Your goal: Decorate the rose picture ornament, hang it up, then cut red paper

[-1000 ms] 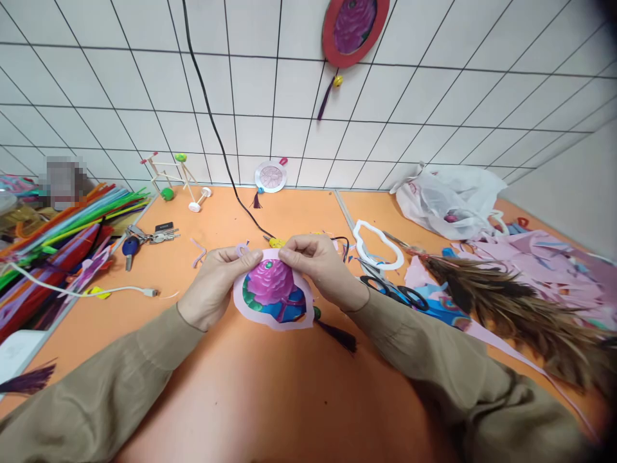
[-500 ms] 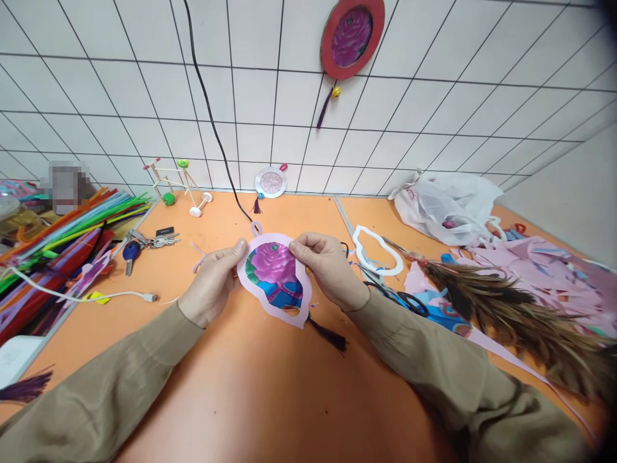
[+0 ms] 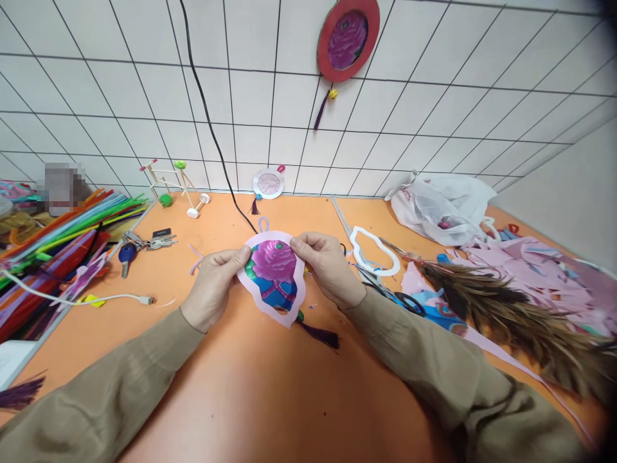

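left hand (image 3: pixel 216 281) and right hand (image 3: pixel 328 265) both had grip closed on opposite edges of pink-bordered flower-print pendant (image 3: pixel 274 273), above orange table (image 3: pixel 193 399).

Orange table (image 3: pixel 250 392), keys (image 3: pixel 161 242), scissors (image 3: pixel 409 303), feathers (image 3: pixel 496 312), white frame (image 3: pixel 394 268)

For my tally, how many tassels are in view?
4: the held ornament's tassel, the red disc's tassel on the wall, the white disc's tassel at its foot, the lower-left tassel. Clutter may hide others.
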Available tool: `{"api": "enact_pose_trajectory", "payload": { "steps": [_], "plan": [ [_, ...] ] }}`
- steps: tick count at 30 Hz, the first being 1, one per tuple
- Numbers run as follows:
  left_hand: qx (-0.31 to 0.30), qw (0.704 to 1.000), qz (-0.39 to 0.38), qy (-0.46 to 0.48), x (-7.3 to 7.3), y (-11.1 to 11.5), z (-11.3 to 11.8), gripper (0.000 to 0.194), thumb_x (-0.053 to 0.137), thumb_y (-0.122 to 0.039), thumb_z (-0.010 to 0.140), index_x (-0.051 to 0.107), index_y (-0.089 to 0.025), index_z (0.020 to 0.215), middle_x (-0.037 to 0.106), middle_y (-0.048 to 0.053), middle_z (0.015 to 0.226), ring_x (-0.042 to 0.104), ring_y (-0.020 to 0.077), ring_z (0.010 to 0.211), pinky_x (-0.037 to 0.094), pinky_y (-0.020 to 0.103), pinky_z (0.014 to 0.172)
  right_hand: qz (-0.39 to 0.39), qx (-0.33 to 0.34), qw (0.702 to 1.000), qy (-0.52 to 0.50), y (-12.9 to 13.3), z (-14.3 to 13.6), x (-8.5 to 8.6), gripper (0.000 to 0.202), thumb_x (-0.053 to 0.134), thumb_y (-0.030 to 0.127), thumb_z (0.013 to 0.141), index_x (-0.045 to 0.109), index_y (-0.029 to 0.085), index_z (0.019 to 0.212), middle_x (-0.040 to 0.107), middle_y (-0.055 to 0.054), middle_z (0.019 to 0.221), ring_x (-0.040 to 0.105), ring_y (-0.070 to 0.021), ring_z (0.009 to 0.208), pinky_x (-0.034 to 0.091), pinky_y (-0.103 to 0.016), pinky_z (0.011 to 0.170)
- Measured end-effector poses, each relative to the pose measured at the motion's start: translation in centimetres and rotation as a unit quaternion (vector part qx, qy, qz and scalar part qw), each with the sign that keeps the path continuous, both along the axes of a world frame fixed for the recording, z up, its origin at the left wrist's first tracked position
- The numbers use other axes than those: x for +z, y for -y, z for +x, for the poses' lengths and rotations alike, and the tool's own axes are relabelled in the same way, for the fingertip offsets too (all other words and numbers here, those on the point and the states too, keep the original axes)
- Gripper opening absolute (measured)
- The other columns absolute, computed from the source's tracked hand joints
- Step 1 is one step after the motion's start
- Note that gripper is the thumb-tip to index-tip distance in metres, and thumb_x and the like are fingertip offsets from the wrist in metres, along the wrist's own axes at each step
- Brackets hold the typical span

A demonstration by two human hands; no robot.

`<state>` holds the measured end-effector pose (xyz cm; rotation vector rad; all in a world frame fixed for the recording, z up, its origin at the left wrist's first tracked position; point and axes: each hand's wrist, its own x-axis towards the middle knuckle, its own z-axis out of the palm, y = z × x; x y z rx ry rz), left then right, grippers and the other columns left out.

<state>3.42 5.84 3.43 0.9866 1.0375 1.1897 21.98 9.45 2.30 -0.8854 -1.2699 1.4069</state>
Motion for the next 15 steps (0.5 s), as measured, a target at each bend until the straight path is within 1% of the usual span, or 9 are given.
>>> {"api": "enact_pose_trajectory", "payload": {
  "steps": [2, 4, 8, 12, 14, 15],
  "plan": [
    [0.012, 1.0, -0.007, -0.003, -0.1, 0.0, 0.0, 0.038, 0.079, -0.051, 0.064, 0.072, -0.014, 0.059, 0.067, 0.003, 0.056, 0.057, 0.0145, 0.056, 0.048, 0.026, 0.062, 0.011, 0.017, 1.0, -0.008, 0.0, 0.1, -0.1, 0.044, 0.066, 0.052, 0.078, 0.053, 0.016, 0.057, 0.05, 0.003, 0.05, 0.043, -0.0075, 0.046, 0.031, -0.022, 0.046],
    [0.027, 1.0, -0.005, -0.001, 0.0, -0.1, 0.0, 0.038, 0.081, -0.05, 0.063, 0.072, -0.014, 0.058, 0.067, 0.004, 0.055, 0.058, 0.0143, 0.056, 0.047, 0.025, 0.061, 0.018, 0.032, 0.999, 0.0, 0.0, 0.2, -0.2, 0.047, 0.063, 0.054, 0.079, 0.051, 0.016, 0.055, 0.049, 0.003, 0.049, 0.043, -0.0077, 0.047, 0.031, -0.022, 0.046],
    [0.038, 0.999, 0.007, 0.011, 0.0, -0.1, 0.0, 0.038, 0.081, -0.05, 0.063, 0.071, -0.014, 0.058, 0.067, 0.003, 0.056, 0.059, 0.0148, 0.059, 0.048, 0.025, 0.063, 0.014, 0.017, 0.999, 0.043, 0.1, 0.1, -0.3, 0.041, 0.069, 0.05, 0.075, 0.054, 0.016, 0.059, 0.052, 0.003, 0.05, 0.043, -0.0072, 0.046, 0.031, -0.022, 0.047],
    [-0.017, 0.999, -0.006, 0.038, -0.7, 0.0, 0.0, 0.04, 0.075, -0.054, 0.07, 0.074, -0.014, 0.065, 0.068, 0.004, 0.061, 0.06, 0.0162, 0.061, 0.05, 0.028, 0.065, 0.027, -0.01, 0.999, 0.035, -0.1, 0.2, -0.4, 0.041, 0.069, 0.05, 0.075, 0.053, 0.016, 0.059, 0.052, 0.003, 0.05, 0.042, -0.0073, 0.046, 0.031, -0.022, 0.046],
    [-0.042, 0.998, -0.022, 0.042, -1.1, 0.0, 0.2, 0.038, 0.075, -0.051, 0.071, 0.074, -0.013, 0.064, 0.07, 0.006, 0.062, 0.062, 0.0167, 0.06, 0.052, 0.029, 0.065, 0.028, -0.015, 0.999, 0.032, -0.1, 0.3, -0.4, 0.041, 0.069, 0.05, 0.075, 0.054, 0.016, 0.059, 0.052, 0.003, 0.05, 0.043, -0.0078, 0.047, 0.032, -0.022, 0.047],
    [-0.044, 0.998, -0.029, 0.042, -1.3, 0.1, 0.2, 0.037, 0.077, -0.049, 0.07, 0.074, -0.013, 0.063, 0.07, 0.006, 0.062, 0.062, 0.0167, 0.059, 0.052, 0.029, 0.065, 0.03, -0.012, 0.999, 0.027, -0.1, 0.4, -0.4, 0.041, 0.068, 0.051, 0.076, 0.054, 0.016, 0.058, 0.051, 0.003, 0.051, 0.044, -0.0081, 0.048, 0.033, -0.023, 0.047]
  ]
}}
